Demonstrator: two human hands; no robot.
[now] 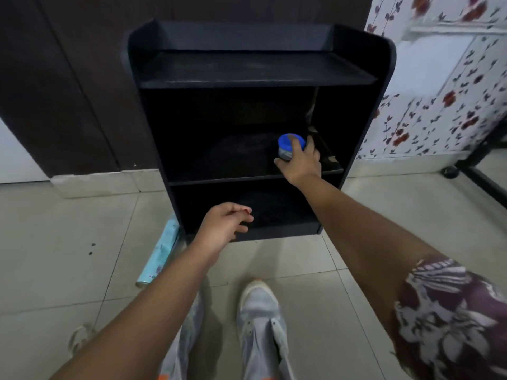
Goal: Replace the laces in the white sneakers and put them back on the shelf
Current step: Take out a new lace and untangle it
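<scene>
**Jar in hand at the shelf; sneakers wait on the floor**

- Right hand [301, 163] reaches into the middle level of the shelf [258, 80]. Its fingers [295, 142] are clamped round a blue-lidded jar [288, 146], gripped from the side and top. Likely moving it to make room for shoes; whether it is lifted or resting, cannot tell.
- Left hand [225, 223] hovers before the bottom level, fingers [241, 211] loosely curled and holding nothing. Probably ready to steady or reach in.
- Sneakers [260, 311] lie on the floor [356, 270] near the person, toes toward the shelf, well apart from it. The left arm partly hides one. Tongues look open; no laces made out, so the lacing appears undone. Set there within easy reach, I judge.
- A pale looped thing [79, 338] at lower left might be a lace; too blurred to say.
- Light-blue roll [159, 259] lies on the floor against the shelf's left foot.

Count: shelf one, three levels; jar one; sneakers two; roll one; hands two.
</scene>
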